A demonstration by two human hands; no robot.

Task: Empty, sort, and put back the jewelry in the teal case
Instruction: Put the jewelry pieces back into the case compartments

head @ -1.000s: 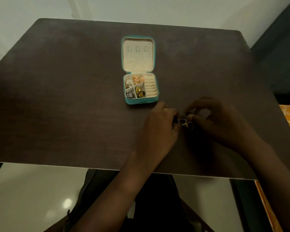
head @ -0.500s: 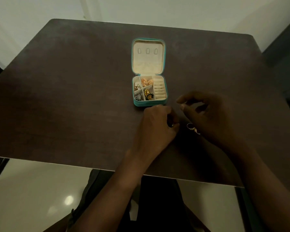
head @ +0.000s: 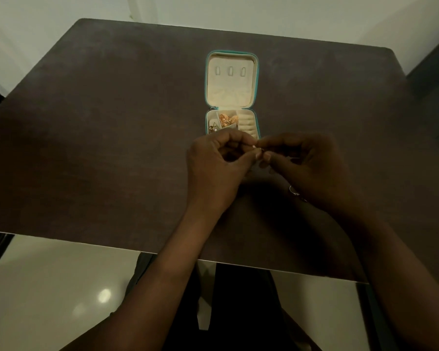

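The teal case lies open on the dark table, its cream lid flat at the back. Gold jewelry fills the back compartments, and cream ring rolls line the right side. My left hand and my right hand meet just in front of the case, covering its front edge. Their fingertips pinch one small piece between them; it is too small to name. Two rings lie on the table, partly under my right hand.
The table's near edge runs across below my forearms, with pale glossy floor beyond it. A dark piece of furniture stands at the right.
Both hands rose from the table and moved toward the case, now pinching a small piece together. The rings that lay between the hands stay on the table.
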